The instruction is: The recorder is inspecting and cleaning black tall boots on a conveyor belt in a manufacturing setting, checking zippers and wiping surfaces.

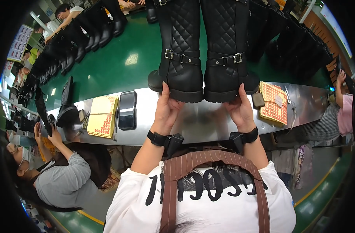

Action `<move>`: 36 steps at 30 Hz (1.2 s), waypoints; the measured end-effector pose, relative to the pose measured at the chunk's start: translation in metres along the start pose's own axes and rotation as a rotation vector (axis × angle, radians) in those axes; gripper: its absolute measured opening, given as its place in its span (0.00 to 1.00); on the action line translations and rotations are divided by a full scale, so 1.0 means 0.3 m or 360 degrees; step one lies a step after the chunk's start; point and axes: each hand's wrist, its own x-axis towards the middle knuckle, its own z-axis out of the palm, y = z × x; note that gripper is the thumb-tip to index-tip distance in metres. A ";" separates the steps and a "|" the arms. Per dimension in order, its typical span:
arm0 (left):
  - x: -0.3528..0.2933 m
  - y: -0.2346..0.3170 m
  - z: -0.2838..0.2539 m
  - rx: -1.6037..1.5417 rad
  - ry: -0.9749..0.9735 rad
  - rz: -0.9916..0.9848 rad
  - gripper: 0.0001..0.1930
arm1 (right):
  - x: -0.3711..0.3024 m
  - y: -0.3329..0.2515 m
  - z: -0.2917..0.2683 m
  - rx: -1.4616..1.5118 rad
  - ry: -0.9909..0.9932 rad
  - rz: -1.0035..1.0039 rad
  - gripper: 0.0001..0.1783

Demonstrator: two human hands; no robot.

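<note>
Two tall black boots stand upright side by side in front of me, with quilted shafts and buckled ankle straps. My left hand (167,112) grips the left boot (181,73) low down, thumb on its outer side and fingers under the sole. In the same way, my right hand (241,112) is closed on the right boot (225,73) from below. The heels nearly touch, and the toes point outward. Most of my fingertips are hidden beneath the soles.
On the metal edge (200,130) lie a yellow sticker pad (101,116), a dark phone (127,110) and another sticker pad (273,105) with a small dark block (258,100). Rows of black boots (84,37) line the green belt (111,58). A co-worker (68,174) handles a boot at left.
</note>
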 end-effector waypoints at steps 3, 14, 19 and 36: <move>-0.003 0.001 0.004 0.0049 0.0035 0.0012 0.29 | -0.003 -0.003 -0.011 -0.0025 0.0012 0.0011 0.30; -0.003 0.007 0.021 -0.0759 -0.0586 -0.0417 0.27 | 0.103 0.067 -0.166 -0.1525 -0.0349 -0.0911 0.48; 0.041 0.018 0.033 -0.0905 -0.1067 -0.0933 0.23 | 0.081 -0.201 -0.288 -0.2711 -0.1299 -0.0796 0.44; 0.233 0.060 -0.160 -0.0122 -0.0020 -0.0796 0.27 | 0.745 -0.176 0.403 -0.1343 -0.0307 -0.0321 0.40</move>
